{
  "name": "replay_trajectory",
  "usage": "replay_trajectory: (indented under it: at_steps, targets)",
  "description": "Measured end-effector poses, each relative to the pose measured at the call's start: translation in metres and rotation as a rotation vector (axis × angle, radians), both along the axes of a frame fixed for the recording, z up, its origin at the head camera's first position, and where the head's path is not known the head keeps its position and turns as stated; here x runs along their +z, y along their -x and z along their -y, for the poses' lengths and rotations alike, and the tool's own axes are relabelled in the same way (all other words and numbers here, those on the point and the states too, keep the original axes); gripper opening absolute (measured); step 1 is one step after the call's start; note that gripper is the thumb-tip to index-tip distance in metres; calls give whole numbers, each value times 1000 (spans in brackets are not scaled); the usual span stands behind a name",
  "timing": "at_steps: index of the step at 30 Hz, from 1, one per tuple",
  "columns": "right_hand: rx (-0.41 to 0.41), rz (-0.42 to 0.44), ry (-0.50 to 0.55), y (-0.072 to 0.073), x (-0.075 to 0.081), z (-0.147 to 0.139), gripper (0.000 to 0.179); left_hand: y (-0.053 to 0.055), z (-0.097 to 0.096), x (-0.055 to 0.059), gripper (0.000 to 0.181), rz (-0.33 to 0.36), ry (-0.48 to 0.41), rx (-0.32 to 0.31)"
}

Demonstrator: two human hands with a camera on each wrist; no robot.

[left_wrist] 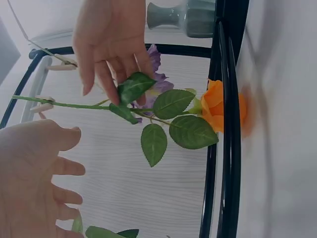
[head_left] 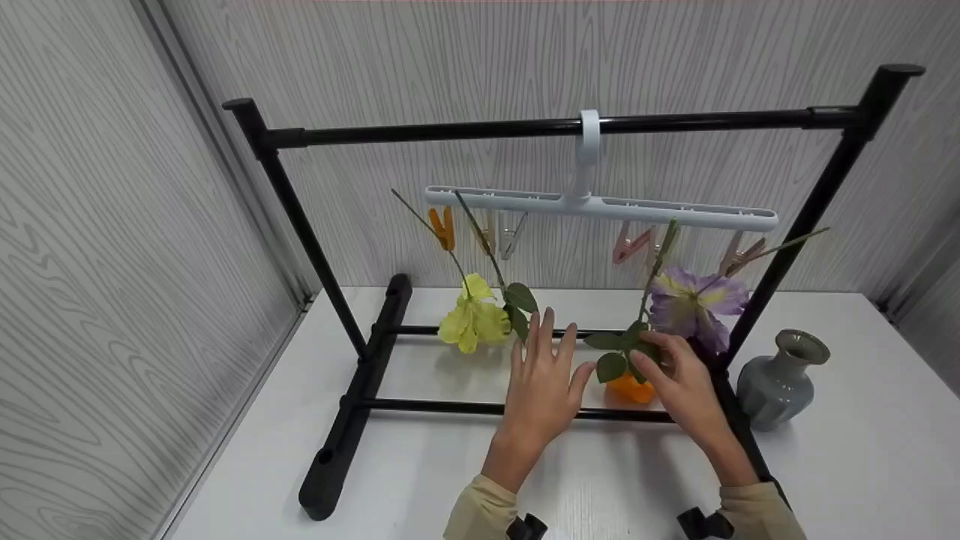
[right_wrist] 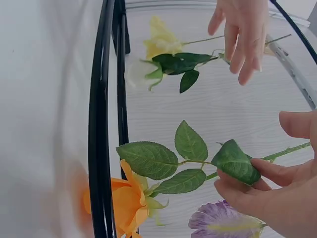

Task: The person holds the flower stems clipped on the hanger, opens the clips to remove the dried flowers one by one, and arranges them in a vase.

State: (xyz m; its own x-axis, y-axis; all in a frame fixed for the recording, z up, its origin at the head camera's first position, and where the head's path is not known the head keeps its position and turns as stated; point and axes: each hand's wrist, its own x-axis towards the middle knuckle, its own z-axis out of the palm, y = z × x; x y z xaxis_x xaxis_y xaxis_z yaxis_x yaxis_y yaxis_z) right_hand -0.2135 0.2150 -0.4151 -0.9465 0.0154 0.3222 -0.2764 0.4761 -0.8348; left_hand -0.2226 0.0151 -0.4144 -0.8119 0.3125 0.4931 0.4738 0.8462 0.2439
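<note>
A: Where's the orange flower (left_wrist: 216, 101)?

B: Head down, well below the right half of the hanger (head_left: 525, 204). Its stem (left_wrist: 74, 104) runs up to a clip (left_wrist: 45, 100) just under the hanger.

A: And each grip?

B: The right grip (head_left: 679, 375), below the hanger's right half, has its fingers lightly against one leaf (left_wrist: 136, 88), thumb standing off; I wouldn't call it a firm grasp. The left grip (head_left: 544, 390), below the hanger's middle, is released, fingers straight and spread.

A: So what worries you?

B: The leaf, first. A tug there would go straight up the stem, and the clip is probably all that bears it. The stem could slip out and drop the flower, or the leaf could come off.

A: Would the hanger stay put?

B: Maybe not. It hangs by one hook (head_left: 590, 139), so a sideways pull might tilt or slide it, setting everything under it swinging.

A: Anything close enough to snag?

B: The purple flower (head_left: 686, 307), under the hanger's right end, looks crowded against those leaves; a careless turn of the right grip could catch its petals. The left grip is near the dark leaves (head_left: 521, 298) under the hanger's left half, and could brush them.

A: The vase (head_left: 776, 390)?

B: Below and right of the hanger, upright on the table (head_left: 862, 465). A swinging right elbow might topple it.
</note>
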Motion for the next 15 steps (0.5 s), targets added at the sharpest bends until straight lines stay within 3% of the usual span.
replay_trajectory:
  at_steps: [6, 9, 12, 15]
  targets:
    - [80, 79, 142, -4, 7, -2, 47, 5, -7, -7, 47, -59, -53, -70]
    - [110, 132, 210, -6, 10, -2, 46, 9, -10, -14, 47, -52, -78, -96]
    - [125, 174, 269, -8, 13, -1, 46, 12, -12, -22, 48, 9, -106, -112]
    - [140, 209, 328, -9, 15, -1, 46, 16, -15, -31, 49, 119, -173, -136]
